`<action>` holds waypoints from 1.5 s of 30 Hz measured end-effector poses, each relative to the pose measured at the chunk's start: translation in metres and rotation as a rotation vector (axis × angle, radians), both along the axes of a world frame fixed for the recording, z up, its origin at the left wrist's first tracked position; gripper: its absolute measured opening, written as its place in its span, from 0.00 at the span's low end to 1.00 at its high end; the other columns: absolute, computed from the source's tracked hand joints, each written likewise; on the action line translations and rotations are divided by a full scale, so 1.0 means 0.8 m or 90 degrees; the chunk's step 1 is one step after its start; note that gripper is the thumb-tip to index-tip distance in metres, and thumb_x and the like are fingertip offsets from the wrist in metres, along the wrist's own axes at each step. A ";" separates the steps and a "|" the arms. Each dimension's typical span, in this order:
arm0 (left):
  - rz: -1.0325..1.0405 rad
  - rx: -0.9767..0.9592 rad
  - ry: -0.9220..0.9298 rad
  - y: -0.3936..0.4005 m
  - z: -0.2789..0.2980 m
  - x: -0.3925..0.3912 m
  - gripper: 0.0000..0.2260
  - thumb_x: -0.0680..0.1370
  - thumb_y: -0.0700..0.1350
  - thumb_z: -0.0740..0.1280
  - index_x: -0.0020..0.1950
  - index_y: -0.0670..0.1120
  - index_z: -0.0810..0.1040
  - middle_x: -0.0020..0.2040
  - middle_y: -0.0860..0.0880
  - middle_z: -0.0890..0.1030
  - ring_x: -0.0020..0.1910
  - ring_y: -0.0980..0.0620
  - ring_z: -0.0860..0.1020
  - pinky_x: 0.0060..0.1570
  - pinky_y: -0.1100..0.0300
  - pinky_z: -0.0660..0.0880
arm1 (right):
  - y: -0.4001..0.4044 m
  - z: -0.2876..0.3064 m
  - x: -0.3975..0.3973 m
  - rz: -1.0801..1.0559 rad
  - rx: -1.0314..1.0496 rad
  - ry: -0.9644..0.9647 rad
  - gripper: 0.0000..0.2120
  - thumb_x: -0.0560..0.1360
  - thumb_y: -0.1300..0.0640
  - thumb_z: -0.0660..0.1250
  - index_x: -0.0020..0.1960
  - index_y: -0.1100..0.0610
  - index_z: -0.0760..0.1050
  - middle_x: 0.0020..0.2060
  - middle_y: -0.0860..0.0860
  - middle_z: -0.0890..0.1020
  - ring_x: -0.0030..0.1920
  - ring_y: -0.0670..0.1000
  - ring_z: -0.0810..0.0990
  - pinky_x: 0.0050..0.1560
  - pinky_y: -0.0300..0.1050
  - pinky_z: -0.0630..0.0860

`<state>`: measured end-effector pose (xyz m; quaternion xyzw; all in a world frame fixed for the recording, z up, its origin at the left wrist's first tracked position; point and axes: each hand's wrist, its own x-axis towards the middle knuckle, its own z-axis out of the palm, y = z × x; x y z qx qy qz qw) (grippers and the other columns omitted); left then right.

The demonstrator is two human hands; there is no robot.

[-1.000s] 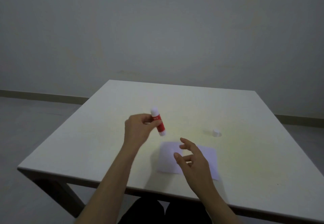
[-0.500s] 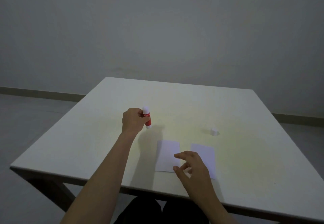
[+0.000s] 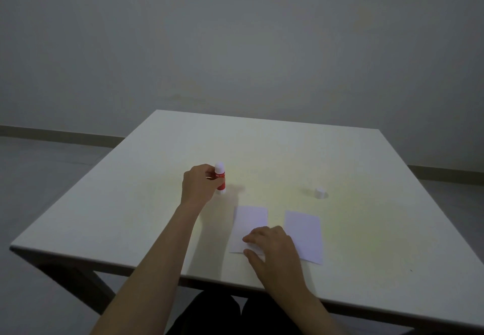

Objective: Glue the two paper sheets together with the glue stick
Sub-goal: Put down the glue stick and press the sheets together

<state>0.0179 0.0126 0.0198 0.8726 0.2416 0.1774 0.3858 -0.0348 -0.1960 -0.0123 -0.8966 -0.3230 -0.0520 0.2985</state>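
Note:
Two small white paper sheets lie side by side near the table's front edge: the left sheet [image 3: 250, 220] and the right sheet [image 3: 303, 232], with a narrow gap between them. My right hand [image 3: 272, 249] rests on the near end of the left sheet, fingers spread and bent, thumb at the sheet's front edge. The red glue stick [image 3: 220, 177] stands upright on the table to the left of the sheets, white tip up. My left hand [image 3: 200, 186] is wrapped around it.
The glue stick's white cap [image 3: 320, 192] stands alone beyond the right sheet. The pale table [image 3: 131, 203] has its front edge close to my body; a grey wall and floor lie behind.
My left hand has carried the glue stick down and left from the air and stood it on the table. My right hand has dropped onto the left sheet. The two sheets now lie apart.

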 end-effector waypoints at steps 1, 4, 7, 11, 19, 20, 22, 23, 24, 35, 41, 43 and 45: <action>-0.002 -0.001 -0.007 0.000 -0.001 -0.001 0.14 0.71 0.48 0.64 0.28 0.45 0.80 0.31 0.51 0.84 0.28 0.55 0.73 0.33 0.63 0.68 | 0.005 0.002 -0.001 0.006 -0.048 -0.052 0.10 0.67 0.53 0.74 0.48 0.51 0.82 0.46 0.44 0.83 0.47 0.50 0.79 0.43 0.41 0.72; -0.001 -0.017 -0.026 -0.001 -0.006 -0.002 0.11 0.73 0.49 0.65 0.34 0.46 0.80 0.31 0.54 0.84 0.32 0.60 0.77 0.33 0.65 0.67 | 0.020 0.006 -0.003 -0.007 -0.194 -0.190 0.14 0.53 0.45 0.80 0.35 0.49 0.82 0.36 0.42 0.84 0.37 0.48 0.81 0.32 0.38 0.74; 0.013 -0.046 -0.033 0.003 -0.013 0.000 0.05 0.71 0.46 0.69 0.43 0.46 0.80 0.38 0.54 0.84 0.38 0.58 0.79 0.34 0.68 0.66 | 0.026 0.007 0.001 0.006 -0.271 -0.240 0.13 0.53 0.46 0.79 0.26 0.51 0.78 0.25 0.45 0.79 0.33 0.48 0.79 0.30 0.38 0.71; 0.017 -0.087 -0.024 0.008 -0.021 -0.001 0.28 0.68 0.46 0.75 0.66 0.47 0.72 0.59 0.47 0.79 0.50 0.50 0.78 0.44 0.63 0.72 | 0.031 0.013 0.001 0.041 -0.301 -0.306 0.13 0.51 0.56 0.78 0.21 0.53 0.73 0.17 0.46 0.72 0.30 0.49 0.76 0.31 0.37 0.68; 0.152 -0.213 -0.209 -0.047 -0.027 -0.089 0.12 0.75 0.46 0.68 0.58 0.50 0.75 0.55 0.49 0.80 0.49 0.51 0.79 0.46 0.61 0.75 | 0.021 0.017 0.000 -0.003 -0.121 -0.307 0.06 0.61 0.59 0.73 0.29 0.52 0.77 0.22 0.47 0.77 0.28 0.50 0.76 0.35 0.40 0.71; 0.137 -0.279 -0.199 -0.059 -0.030 -0.101 0.05 0.76 0.45 0.67 0.52 0.50 0.77 0.49 0.48 0.82 0.45 0.49 0.81 0.43 0.60 0.76 | 0.017 0.021 0.005 -0.055 -0.031 -0.264 0.04 0.65 0.57 0.72 0.33 0.52 0.79 0.24 0.46 0.79 0.30 0.49 0.77 0.36 0.41 0.70; 0.091 -0.404 -0.148 -0.090 -0.034 -0.116 0.07 0.78 0.43 0.64 0.42 0.48 0.80 0.39 0.45 0.84 0.36 0.47 0.83 0.36 0.59 0.78 | 0.004 0.036 0.014 -0.135 0.205 -0.060 0.05 0.71 0.58 0.70 0.38 0.50 0.81 0.29 0.43 0.82 0.33 0.43 0.79 0.38 0.35 0.68; 0.062 -0.453 -0.120 -0.106 -0.035 -0.121 0.09 0.78 0.43 0.64 0.40 0.47 0.81 0.35 0.44 0.85 0.33 0.48 0.83 0.32 0.60 0.78 | -0.003 0.043 0.018 -0.160 0.329 0.065 0.07 0.73 0.59 0.69 0.39 0.49 0.81 0.30 0.41 0.83 0.36 0.40 0.80 0.38 0.30 0.69; 0.038 -0.483 -0.097 -0.120 -0.034 -0.124 0.10 0.77 0.43 0.64 0.39 0.46 0.82 0.33 0.45 0.85 0.32 0.49 0.84 0.30 0.63 0.78 | -0.011 0.049 0.020 -0.182 0.432 0.171 0.09 0.73 0.60 0.69 0.39 0.47 0.81 0.31 0.40 0.84 0.36 0.38 0.81 0.38 0.27 0.72; 0.019 -0.438 -0.155 -0.163 -0.009 -0.104 0.08 0.74 0.40 0.70 0.35 0.47 0.82 0.30 0.51 0.84 0.29 0.56 0.82 0.29 0.66 0.77 | -0.057 0.045 0.021 -0.232 0.724 0.547 0.13 0.77 0.59 0.63 0.38 0.56 0.83 0.34 0.53 0.87 0.35 0.53 0.84 0.33 0.43 0.80; -0.063 -0.345 -0.107 -0.151 -0.003 -0.086 0.08 0.72 0.42 0.71 0.35 0.52 0.83 0.32 0.54 0.85 0.31 0.58 0.82 0.34 0.62 0.77 | -0.093 0.053 0.035 -0.179 0.572 0.409 0.07 0.72 0.65 0.69 0.38 0.56 0.83 0.26 0.50 0.83 0.28 0.47 0.80 0.31 0.35 0.77; -0.060 -0.337 -0.106 -0.148 -0.001 -0.077 0.07 0.71 0.43 0.72 0.35 0.53 0.83 0.33 0.55 0.85 0.32 0.57 0.82 0.36 0.60 0.77 | -0.102 0.049 0.037 -0.171 0.535 0.427 0.09 0.72 0.66 0.68 0.37 0.57 0.83 0.26 0.50 0.84 0.28 0.46 0.80 0.29 0.35 0.77; -0.055 -0.338 -0.105 -0.148 0.000 -0.068 0.06 0.70 0.43 0.73 0.34 0.53 0.83 0.33 0.55 0.85 0.32 0.58 0.81 0.38 0.60 0.76 | -0.111 0.044 0.040 -0.166 0.496 0.463 0.09 0.73 0.66 0.67 0.37 0.58 0.83 0.27 0.51 0.84 0.28 0.47 0.81 0.28 0.36 0.76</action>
